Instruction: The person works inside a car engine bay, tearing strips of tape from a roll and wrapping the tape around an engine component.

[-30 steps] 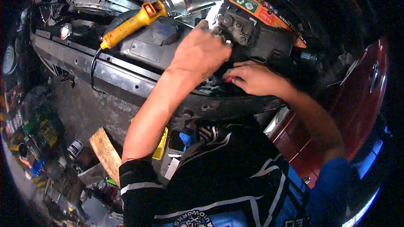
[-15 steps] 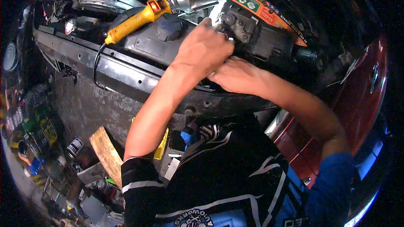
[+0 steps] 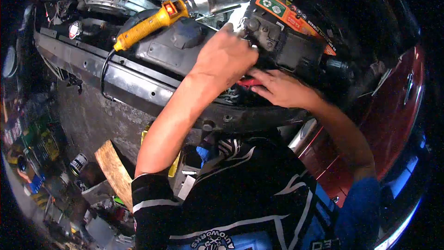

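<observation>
My left hand (image 3: pixel 226 55) is closed, knuckles up, at the near left side of the battery (image 3: pixel 282 30); what its fingers hold is hidden beneath them. Just to its right and lower, my right hand (image 3: pixel 282 88) has its thumb and fingers closed on a red object (image 3: pixel 250 82), perhaps a tool handle, whose far end disappears under my left hand. The battery has an orange and green label. A yellow-handled work lamp (image 3: pixel 148 28) lies over the engine bay to the left, its metal head lighting the area beside the battery.
A metal front crossmember (image 3: pixel 134 85) runs below my hands. A black plastic cover (image 3: pixel 166 51) lies under the lamp. The red car body (image 3: pixel 393 125) is at the right. A wooden board (image 3: pixel 114 173), a can (image 3: pixel 78 163) and scattered items are at the lower left.
My right hand moved left against my left hand, then back to the right, showing the red object again. My left hand stays almost in place.
</observation>
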### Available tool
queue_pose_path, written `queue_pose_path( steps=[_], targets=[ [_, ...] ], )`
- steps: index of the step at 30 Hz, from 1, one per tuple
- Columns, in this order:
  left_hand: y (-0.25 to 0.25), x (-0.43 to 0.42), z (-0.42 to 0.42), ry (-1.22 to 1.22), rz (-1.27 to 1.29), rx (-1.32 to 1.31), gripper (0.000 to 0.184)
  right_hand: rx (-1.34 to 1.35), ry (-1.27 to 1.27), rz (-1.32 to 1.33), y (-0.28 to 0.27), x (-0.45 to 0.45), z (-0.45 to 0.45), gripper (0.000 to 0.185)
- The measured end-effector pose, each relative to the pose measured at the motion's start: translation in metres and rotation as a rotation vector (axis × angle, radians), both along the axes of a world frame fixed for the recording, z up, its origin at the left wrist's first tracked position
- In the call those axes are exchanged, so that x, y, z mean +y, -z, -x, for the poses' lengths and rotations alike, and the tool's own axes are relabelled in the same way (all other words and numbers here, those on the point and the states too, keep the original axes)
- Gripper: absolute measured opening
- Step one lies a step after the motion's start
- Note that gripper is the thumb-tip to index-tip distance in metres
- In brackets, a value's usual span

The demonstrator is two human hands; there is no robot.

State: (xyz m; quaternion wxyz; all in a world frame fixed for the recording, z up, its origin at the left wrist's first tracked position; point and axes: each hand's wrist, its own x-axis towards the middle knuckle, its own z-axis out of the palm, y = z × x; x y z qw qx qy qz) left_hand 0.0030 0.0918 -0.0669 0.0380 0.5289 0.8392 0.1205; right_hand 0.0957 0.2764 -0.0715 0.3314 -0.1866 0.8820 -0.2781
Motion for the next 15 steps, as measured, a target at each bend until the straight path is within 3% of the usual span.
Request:
queue_pose_path(
  steps=[2, 7, 15],
  targets=[
    [-0.002, 0.001, 0.001, 0.01, 0.006, 0.031, 0.009, 0.261, -0.151, 0.189, 0.028, 0.003, -0.003, 0.04],
    [0.005, 0.0, -0.001, -0.002, -0.089, 0.093, 0.006, 0.454, -0.252, 0.092, 0.044, -0.016, 0.002, 0.028],
    [-0.002, 0.002, -0.001, -0.003, 0.018, 0.048, 0.007, 0.374, -0.366, 0.112, 0.045, -0.012, 0.007, 0.036]
  ],
)
